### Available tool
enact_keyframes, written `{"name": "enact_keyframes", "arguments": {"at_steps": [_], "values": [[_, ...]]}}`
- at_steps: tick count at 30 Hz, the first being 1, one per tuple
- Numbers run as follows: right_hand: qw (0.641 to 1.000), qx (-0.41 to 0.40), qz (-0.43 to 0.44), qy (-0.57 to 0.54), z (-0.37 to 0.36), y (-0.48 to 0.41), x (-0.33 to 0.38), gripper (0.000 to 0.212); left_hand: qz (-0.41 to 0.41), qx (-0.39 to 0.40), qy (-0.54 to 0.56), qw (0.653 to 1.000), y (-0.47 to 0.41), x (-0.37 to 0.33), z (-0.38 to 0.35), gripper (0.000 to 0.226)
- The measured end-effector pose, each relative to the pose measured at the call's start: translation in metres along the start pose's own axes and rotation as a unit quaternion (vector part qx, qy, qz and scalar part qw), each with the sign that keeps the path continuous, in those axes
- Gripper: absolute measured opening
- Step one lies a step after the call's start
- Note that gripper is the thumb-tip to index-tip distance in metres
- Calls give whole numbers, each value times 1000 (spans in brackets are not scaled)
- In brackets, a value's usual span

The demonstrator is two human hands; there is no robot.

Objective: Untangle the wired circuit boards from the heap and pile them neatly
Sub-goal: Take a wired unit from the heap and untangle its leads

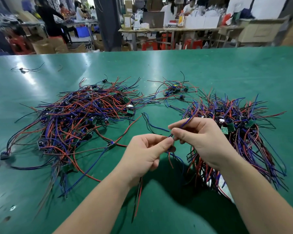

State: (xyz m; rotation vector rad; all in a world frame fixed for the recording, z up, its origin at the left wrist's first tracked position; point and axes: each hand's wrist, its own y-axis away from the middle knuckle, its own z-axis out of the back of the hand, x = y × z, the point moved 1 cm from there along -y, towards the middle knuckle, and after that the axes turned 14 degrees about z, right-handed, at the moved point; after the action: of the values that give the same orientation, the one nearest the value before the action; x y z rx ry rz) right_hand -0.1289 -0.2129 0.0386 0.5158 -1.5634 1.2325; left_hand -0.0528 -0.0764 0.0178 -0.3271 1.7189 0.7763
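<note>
Two grips, left hand (147, 152) and right hand (201, 139), pinch (each closed tight) the same blue wires (189, 118).

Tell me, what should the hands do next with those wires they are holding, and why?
Probably carry the held wires to the right and lay them on the pile there. Both the left hand and the right hand pinch them above the mat, and they seem clear of the tangled heap on the left. The pile's wires mostly lie one way.
</note>
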Motion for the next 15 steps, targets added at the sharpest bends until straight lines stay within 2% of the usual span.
{"name": "enact_keyframes", "arguments": {"at_steps": [2,5,7,11,15], "values": [[998,-58,4,0,4,-2,-2,13,-6,-8,-20,1000,-1,0,0,29],[986,-154,-6,-60,13,-5,-2,4,-3,27,-51,998,2,-1,-2,30],[975,-202,-2,-98,21,-8,-1,5,7,52,-68,996,3,0,-3,34],[970,-197,-1,-139,27,-9,2,13,20,90,-85,992,6,1,-5,28],[972,-190,-8,-136,26,-8,4,11,23,122,-85,989,7,0,-2,21]]}}
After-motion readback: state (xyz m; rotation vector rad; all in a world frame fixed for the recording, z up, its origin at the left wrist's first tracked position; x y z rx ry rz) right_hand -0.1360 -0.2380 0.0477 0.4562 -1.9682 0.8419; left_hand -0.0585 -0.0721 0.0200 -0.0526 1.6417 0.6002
